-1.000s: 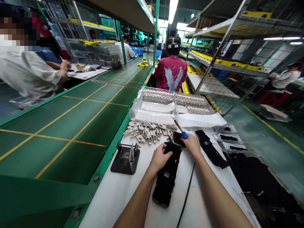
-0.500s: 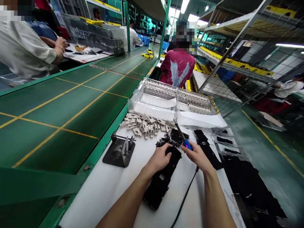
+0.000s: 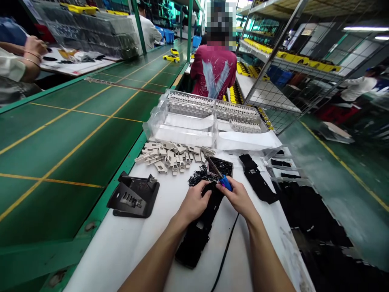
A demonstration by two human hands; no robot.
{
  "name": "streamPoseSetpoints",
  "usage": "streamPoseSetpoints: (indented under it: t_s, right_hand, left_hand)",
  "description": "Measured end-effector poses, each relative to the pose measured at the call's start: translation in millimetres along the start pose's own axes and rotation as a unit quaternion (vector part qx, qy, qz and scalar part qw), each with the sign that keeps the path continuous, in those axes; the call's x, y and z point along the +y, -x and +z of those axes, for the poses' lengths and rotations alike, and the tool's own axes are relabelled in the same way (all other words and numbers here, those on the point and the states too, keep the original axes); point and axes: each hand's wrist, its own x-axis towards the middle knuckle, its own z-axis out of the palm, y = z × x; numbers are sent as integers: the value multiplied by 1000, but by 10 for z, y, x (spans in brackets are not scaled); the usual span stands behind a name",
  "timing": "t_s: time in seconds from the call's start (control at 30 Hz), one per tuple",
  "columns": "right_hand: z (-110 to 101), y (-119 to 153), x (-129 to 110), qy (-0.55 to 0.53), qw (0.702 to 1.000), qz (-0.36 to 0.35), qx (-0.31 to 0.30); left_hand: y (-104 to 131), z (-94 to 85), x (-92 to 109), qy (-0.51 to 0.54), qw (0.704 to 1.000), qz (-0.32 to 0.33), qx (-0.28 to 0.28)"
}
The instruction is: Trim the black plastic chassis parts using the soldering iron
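My right hand is closed around the blue handle of a soldering iron, whose dark metal shaft slants up and to the left. My left hand has its thumb and fingers closed at the far end of a long black plastic part, which lies on the white table. Whether something small sits between those fingers is hidden. Just beyond both hands are a heap of small shiny black pieces and a tray holding more of them. The iron's cord runs down toward me between my forearms.
A black metal stand sits left, near a pile of beige parts. Behind are clear trays of rowed parts. Black parts lie right. A green conveyor runs along the left; a person sits ahead.
My view has turned a little, so the scene sits further left. The plate on the metal stand has tipped over to the left. Both hands keep their hold at the black part's far end.
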Motion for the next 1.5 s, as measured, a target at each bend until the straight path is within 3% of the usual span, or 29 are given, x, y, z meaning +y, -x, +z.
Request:
streamPoseSetpoints:
  t_s: [0.2,0.53,0.83,0.97,1.07,1.27,1.5]
  right_hand:
    - [27,15,-29,2,1000,7,12]
    - [54,19,-87,-94,993,24,61]
    - [-2,43,-71,-175,983,38,33]
    - [-16,73,-104,-202,978,57,18]
    - [-11,98,-122,-214,975,62,27]
    - [12,119,-158,-200,978,52,43]
    - [27,136,-194,-186,979,60,48]
  left_hand:
    - [34,0,25,-22,1000,12,12]
    - [43,-50,98,-9,999,47,11]
    - [65,-74,115,-7,998,54,-18]
    - [68,-44,111,37,999,16,-21]
    - [60,-24,105,73,996,-49,-21]
    - [38,10,83,66,989,-129,-8]
    - [86,14,82,94,973,-203,-54]
